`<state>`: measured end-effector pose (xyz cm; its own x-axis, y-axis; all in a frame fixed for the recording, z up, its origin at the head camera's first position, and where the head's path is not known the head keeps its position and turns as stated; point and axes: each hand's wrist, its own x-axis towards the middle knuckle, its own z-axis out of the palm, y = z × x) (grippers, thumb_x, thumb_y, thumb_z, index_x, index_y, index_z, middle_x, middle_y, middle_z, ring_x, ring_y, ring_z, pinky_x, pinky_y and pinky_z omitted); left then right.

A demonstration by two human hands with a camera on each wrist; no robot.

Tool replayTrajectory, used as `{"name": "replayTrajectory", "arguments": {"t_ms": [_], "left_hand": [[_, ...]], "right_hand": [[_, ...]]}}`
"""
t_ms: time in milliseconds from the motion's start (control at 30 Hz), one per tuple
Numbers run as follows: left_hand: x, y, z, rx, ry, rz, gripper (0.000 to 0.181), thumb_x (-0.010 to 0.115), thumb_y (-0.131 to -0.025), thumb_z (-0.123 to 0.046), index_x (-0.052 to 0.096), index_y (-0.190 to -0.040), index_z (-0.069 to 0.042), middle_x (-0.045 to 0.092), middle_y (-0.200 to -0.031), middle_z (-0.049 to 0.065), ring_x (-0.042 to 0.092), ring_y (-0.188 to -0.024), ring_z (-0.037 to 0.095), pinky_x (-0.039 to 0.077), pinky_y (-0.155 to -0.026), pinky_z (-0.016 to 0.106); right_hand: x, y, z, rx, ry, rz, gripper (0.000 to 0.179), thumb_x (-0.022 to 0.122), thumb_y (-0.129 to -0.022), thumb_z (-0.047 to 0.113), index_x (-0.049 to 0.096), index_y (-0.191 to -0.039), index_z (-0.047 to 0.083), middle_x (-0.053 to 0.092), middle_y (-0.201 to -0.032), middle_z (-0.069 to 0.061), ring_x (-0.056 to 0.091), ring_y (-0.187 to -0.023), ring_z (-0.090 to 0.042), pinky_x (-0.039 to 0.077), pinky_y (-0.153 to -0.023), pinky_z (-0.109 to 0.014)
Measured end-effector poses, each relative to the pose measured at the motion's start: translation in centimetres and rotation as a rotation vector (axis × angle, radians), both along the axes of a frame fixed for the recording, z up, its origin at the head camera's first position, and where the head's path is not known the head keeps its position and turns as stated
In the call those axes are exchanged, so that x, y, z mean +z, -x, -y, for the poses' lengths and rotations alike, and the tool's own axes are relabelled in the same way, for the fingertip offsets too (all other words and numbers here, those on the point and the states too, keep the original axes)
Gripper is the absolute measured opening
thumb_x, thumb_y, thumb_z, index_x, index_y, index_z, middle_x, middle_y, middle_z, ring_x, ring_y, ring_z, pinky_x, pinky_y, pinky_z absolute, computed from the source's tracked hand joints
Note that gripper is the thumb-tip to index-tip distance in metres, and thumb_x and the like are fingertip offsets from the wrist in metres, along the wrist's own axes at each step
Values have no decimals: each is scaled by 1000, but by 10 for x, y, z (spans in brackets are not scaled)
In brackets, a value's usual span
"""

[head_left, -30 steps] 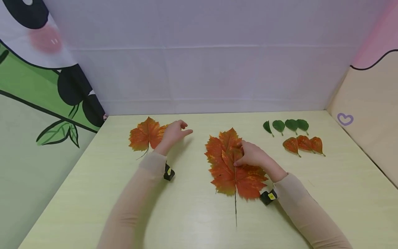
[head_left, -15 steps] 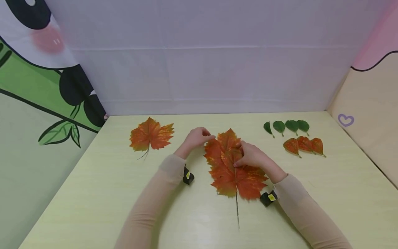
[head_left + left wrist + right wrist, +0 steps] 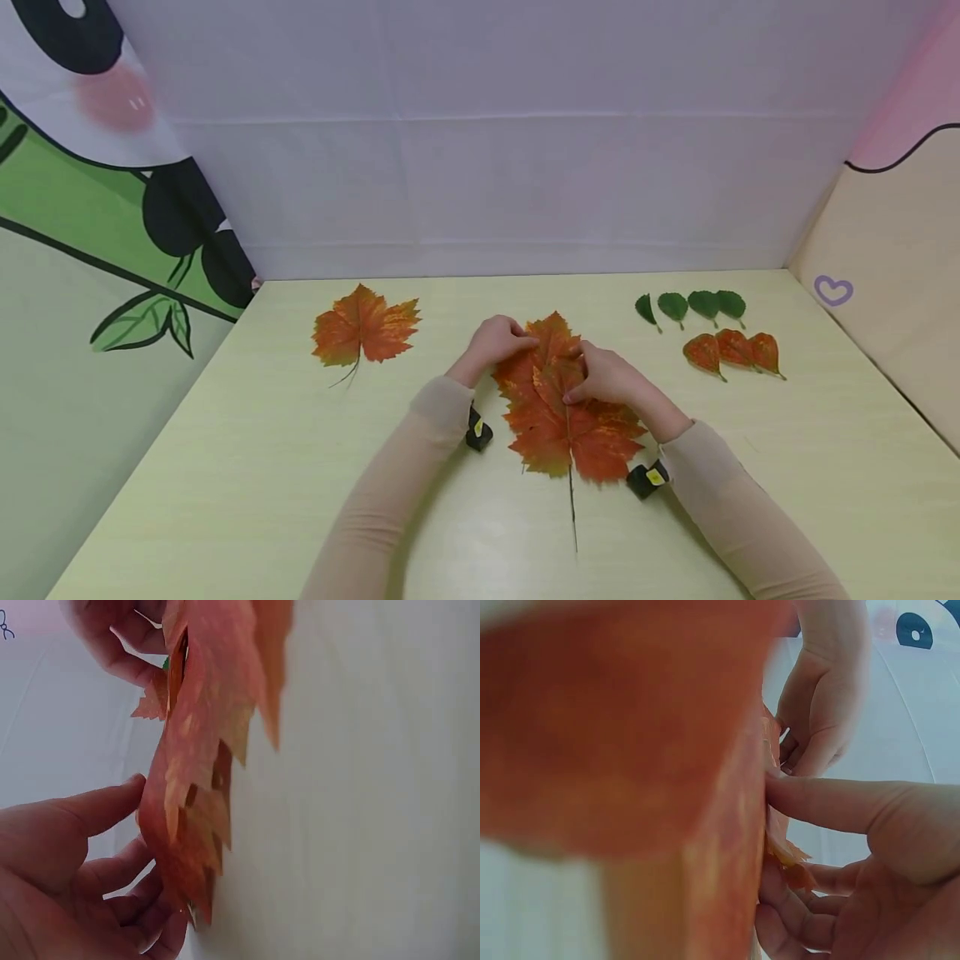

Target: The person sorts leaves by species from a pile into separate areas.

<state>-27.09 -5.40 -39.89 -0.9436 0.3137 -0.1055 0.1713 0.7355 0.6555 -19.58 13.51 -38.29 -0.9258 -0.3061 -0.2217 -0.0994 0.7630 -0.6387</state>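
Note:
Overlapping orange-red maple leaves (image 3: 536, 417) lie at the middle of the table, a long thin stem pointing toward me. My right hand (image 3: 615, 377) pinches them from the right, thumb on the near face and fingers behind, as the right wrist view shows. At the upper left edge, my left hand (image 3: 497, 342) holds the leaves between thumb and fingers. In the left wrist view the left thumb (image 3: 109, 806) presses the leaf edge and the other fingers curl behind it. How many leaves are stacked is hidden.
A separate orange maple leaf (image 3: 363, 325) lies at the back left of the pale table (image 3: 225, 467). Several small green leaves (image 3: 703, 302) form a row at the back right, with three small orange-red leaves (image 3: 702, 352) in front. A pale cloth wall (image 3: 480, 183) stands behind.
My left hand has moved right from beside the separate leaf to the left edge of the middle leaves and taken hold there. The right hand has kept its grip in place.

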Motion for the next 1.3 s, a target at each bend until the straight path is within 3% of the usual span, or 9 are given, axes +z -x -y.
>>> {"name": "replayTrajectory", "arguments": {"t_ms": [167, 367, 533, 633, 833, 1167, 1300], "left_hand": [[-1, -2, -4, 33, -56, -17, 20, 66, -83, -26, 67, -82, -6, 62, -79, 3, 47, -63, 13, 37, -55, 21], [2, -1, -2, 53, -93, -59, 15, 61, -87, -21, 61, -89, -6, 61, -87, 7, 51, -73, 18, 43, -64, 25], [6, 3, 6, 69, -82, -93, 15, 60, -88, -21, 59, -93, -7, 62, -92, 7, 53, -78, 19, 45, -70, 29], [9, 5, 13, 78, -86, -99, 15, 60, -88, -21, 58, -93, -6, 61, -92, 7, 54, -78, 20, 45, -68, 29], [15, 11, 31, 90, -110, -99, 15, 58, -90, -21, 56, -94, -7, 61, -91, 7, 55, -75, 19, 46, -65, 28], [27, 24, 67, 137, -140, -113, 20, 55, -91, -20, 54, -104, -4, 60, -99, 12, 58, -84, 24, 49, -73, 33], [28, 30, 78, 171, -161, -86, 21, 55, -91, -20, 54, -104, -3, 59, -101, 13, 57, -86, 25, 50, -74, 34]], "right_hand": [[-1, -1, 1, -3, 24, 5, 63, 75, -74, 17, 40, -122, -4, 57, -98, -16, 53, -80, -23, 45, -67, -31], [-1, 0, 1, -9, 7, -11, 62, 74, -75, 15, 40, -123, -4, 53, -82, -11, 48, -69, -21, 41, -60, -29], [-1, 0, 1, -21, 46, -14, 58, 71, -78, 11, 40, -125, -1, 54, -94, -15, 50, -74, -22, 43, -62, -28], [0, -1, 1, -26, 58, -10, 55, 69, -79, 10, 41, -125, 0, 54, -99, -16, 50, -74, -21, 44, -62, -27], [3, -1, 0, -25, 44, 18, 55, 67, -81, 10, 39, -127, 0, 52, -82, -10, 48, -65, -19, 41, -60, -28], [4, -1, -4, -11, 101, 36, 54, 64, -83, 7, 37, -129, -1, 57, -85, -11, 51, -65, -18, 42, -61, -28], [3, 0, -5, -4, 106, 31, 54, 64, -83, 6, 37, -129, -2, 58, -86, -11, 51, -66, -18, 42, -61, -27]]}}
